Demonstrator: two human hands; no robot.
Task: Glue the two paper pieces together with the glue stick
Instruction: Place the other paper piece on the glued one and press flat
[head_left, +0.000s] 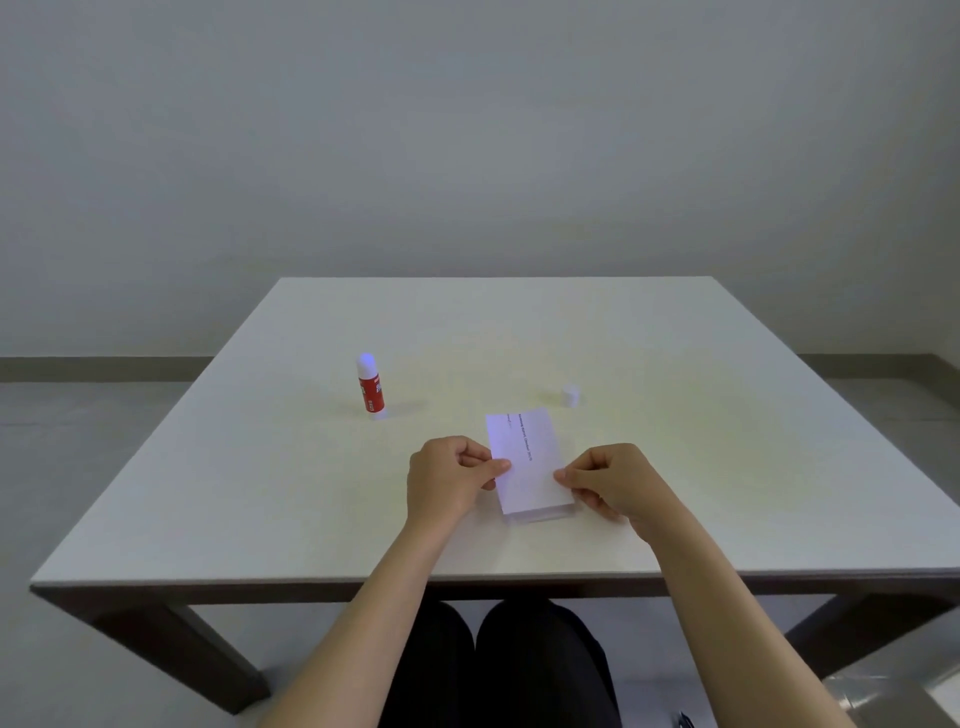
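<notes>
White paper pieces (527, 467) stacked on surface (260, 493); left hand (447, 480) and right hand (610, 480) pinch opposite edges. Likely aligning; next, press flat.

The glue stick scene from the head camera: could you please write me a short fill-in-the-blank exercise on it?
1. The glue stick stands upright with its cap ____.
2. The small white cap sits on the table to the ____ of the glue stick.
3. The paper is held at its edges by ____ hands, the left hand and the right hand.

Missing words: off; right; both
</notes>
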